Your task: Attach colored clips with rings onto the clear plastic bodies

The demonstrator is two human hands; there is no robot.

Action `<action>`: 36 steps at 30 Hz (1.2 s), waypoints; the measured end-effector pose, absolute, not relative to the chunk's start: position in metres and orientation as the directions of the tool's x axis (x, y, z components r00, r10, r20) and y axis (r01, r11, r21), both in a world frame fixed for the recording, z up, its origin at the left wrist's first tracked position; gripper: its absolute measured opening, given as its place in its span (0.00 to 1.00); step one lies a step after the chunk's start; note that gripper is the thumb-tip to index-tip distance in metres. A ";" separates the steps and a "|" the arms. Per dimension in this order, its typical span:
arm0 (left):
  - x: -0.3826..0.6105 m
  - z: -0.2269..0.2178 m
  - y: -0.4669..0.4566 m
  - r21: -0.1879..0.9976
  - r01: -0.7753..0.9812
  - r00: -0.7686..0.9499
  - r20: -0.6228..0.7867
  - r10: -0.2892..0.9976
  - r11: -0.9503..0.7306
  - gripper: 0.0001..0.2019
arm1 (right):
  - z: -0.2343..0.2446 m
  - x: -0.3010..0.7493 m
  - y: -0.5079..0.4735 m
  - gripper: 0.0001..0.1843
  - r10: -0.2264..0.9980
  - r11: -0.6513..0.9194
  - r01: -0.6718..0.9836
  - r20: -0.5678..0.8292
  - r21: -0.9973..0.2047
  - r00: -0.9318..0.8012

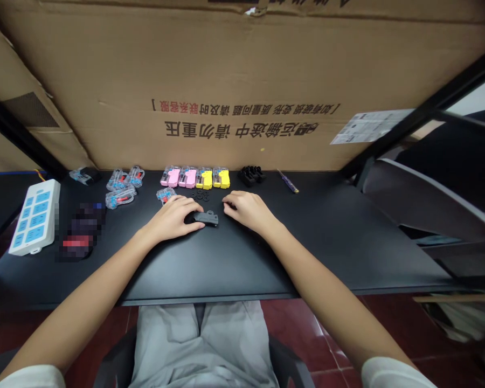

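My left hand (175, 217) is closed on one end of a dark grey plastic casing (208, 217), pinched between thumb and fingers just above the table. My right hand (247, 209) rests on the table to the right of it, apart from the casing, with fingers curled; whatever they may hold is hidden. Several small black rings (202, 196) lie just beyond, between the two hands. A clear shell with blue parts (165, 194) is partly covered by my left hand. Two pink toy-gun-shaped pieces (187, 177) and two yellow ones (221, 178) stand in a row behind.
Clear shells with red and blue parts (121, 196) lie at left, near a white power strip (35, 218) and a blurred dark object (81, 231). Black parts (251, 175) and a screwdriver (288, 181) lie at the back right. A cardboard sheet (234, 70) walls the table's far side.
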State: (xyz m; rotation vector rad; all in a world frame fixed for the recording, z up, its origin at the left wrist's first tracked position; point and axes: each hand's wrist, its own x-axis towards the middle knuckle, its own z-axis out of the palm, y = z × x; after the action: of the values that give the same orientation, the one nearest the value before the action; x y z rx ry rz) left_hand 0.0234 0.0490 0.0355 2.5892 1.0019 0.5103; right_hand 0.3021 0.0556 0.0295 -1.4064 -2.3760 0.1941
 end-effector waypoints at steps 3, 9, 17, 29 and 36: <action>0.022 0.034 0.051 0.423 0.573 0.691 0.209 0.691 -0.701 0.16 | 0.024 0.299 0.058 0.11 0.908 0.412 0.636 0.236 -0.653 -0.347; 0.021 0.032 0.053 0.427 0.547 0.704 0.231 0.672 -0.720 0.16 | 0.025 0.286 0.052 0.16 0.922 0.172 0.258 0.063 -0.951 -0.381; 0.022 0.030 0.054 0.405 0.532 0.716 0.254 0.650 -0.743 0.15 | 0.019 0.279 0.052 0.19 0.892 0.150 0.212 0.040 -0.966 -0.450; 0.023 0.031 0.053 0.388 0.534 0.729 0.240 0.642 -0.751 0.16 | 0.012 0.276 0.054 0.21 0.863 0.122 0.199 0.005 -0.972 -0.505; 0.023 0.031 0.053 0.392 0.534 0.729 0.234 0.643 -0.749 0.16 | 0.019 0.280 0.054 0.23 0.854 0.091 0.200 -0.027 -0.976 -0.519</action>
State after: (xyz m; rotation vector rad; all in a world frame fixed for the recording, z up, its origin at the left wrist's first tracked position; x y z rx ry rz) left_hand 0.0226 0.0530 0.0312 2.6348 0.9214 0.5182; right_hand 0.2795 0.0537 0.0188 -1.0357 -1.7971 1.4621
